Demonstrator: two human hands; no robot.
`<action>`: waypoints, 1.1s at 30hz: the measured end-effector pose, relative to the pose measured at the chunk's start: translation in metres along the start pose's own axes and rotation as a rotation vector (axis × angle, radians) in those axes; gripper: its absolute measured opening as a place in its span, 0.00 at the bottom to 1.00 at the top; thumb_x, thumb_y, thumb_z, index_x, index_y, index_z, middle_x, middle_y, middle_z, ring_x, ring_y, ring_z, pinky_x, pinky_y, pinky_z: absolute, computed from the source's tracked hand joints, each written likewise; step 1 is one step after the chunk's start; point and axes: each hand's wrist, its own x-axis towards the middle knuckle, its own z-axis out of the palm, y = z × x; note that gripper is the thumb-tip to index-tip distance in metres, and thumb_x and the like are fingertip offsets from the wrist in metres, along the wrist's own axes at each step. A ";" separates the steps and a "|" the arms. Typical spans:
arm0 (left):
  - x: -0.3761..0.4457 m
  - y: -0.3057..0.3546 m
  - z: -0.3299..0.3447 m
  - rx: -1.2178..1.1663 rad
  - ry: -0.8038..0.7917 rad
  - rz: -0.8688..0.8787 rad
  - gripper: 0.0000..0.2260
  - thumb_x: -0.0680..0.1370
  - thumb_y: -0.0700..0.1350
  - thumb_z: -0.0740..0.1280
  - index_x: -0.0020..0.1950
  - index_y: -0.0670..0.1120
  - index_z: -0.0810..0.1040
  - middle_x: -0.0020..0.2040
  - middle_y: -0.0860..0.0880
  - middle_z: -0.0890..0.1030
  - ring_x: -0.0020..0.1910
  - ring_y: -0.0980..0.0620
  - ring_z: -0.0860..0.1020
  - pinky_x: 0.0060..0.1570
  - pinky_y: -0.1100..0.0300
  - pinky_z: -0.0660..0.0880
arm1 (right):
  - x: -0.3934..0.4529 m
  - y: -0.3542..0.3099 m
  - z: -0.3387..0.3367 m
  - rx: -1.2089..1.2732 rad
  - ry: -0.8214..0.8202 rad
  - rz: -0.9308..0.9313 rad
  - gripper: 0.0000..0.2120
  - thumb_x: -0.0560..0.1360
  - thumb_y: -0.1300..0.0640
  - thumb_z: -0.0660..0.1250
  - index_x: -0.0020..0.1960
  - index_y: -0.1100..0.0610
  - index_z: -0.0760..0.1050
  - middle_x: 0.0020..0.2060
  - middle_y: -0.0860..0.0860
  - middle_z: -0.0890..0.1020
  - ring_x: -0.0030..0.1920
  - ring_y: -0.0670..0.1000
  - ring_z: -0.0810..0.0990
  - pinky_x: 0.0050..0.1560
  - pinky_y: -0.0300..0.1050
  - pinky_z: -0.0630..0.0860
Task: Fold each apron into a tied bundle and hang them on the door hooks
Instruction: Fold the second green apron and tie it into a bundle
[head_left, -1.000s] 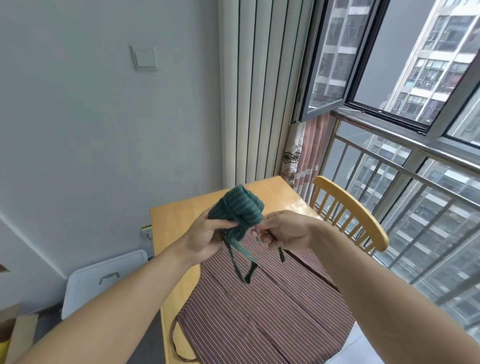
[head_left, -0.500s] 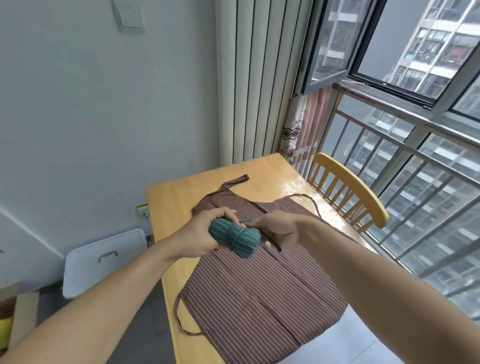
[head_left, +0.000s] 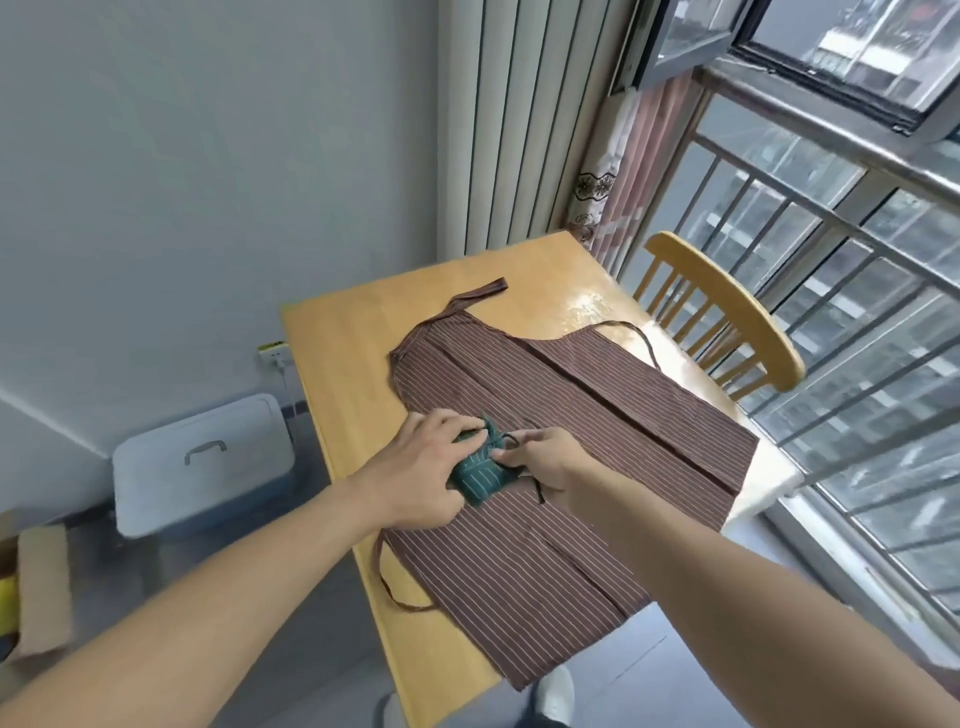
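Note:
A green striped apron rolled into a small bundle (head_left: 478, 475) rests low over the brown apron, held between both hands. My left hand (head_left: 415, 467) grips its left side with the fingers over the top. My right hand (head_left: 545, 462) pinches the bundle's thin green strap at the knot, with a loose strap end trailing below the hand. A brown striped apron (head_left: 550, 447) lies spread flat on the wooden table (head_left: 353, 332), its straps trailing off the top and the left edge. No door hooks are in view.
A wooden chair (head_left: 727, 317) stands at the table's right side by the window railing (head_left: 831, 218). A white lidded storage box (head_left: 202, 462) sits on the floor left of the table. Cardboard (head_left: 41, 587) lies at the far left. Vertical blinds hang behind.
Both hands have brought the green bundle down from chest height to just above the brown apron. The hanging strap is now drawn in close to the bundle. The view has tilted down.

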 end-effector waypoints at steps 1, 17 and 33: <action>0.001 -0.001 0.013 -0.061 -0.025 -0.020 0.30 0.78 0.51 0.60 0.81 0.47 0.61 0.79 0.54 0.59 0.77 0.55 0.52 0.74 0.52 0.49 | 0.006 0.013 0.003 0.006 0.071 -0.020 0.08 0.77 0.71 0.69 0.55 0.68 0.80 0.48 0.61 0.85 0.44 0.54 0.87 0.38 0.43 0.84; 0.005 -0.018 0.193 -0.488 0.121 -0.375 0.02 0.75 0.40 0.75 0.47 0.44 0.84 0.48 0.53 0.79 0.46 0.54 0.78 0.50 0.58 0.78 | 0.071 0.164 -0.018 -0.834 0.259 -0.144 0.10 0.82 0.53 0.66 0.45 0.50 0.84 0.37 0.45 0.84 0.35 0.48 0.82 0.37 0.44 0.81; 0.000 0.003 0.203 -0.612 0.176 -0.443 0.06 0.79 0.44 0.71 0.47 0.42 0.84 0.41 0.54 0.76 0.48 0.54 0.71 0.50 0.59 0.73 | 0.072 0.122 -0.024 -1.122 -0.185 -0.690 0.10 0.79 0.64 0.67 0.55 0.53 0.82 0.48 0.46 0.84 0.49 0.42 0.78 0.51 0.35 0.75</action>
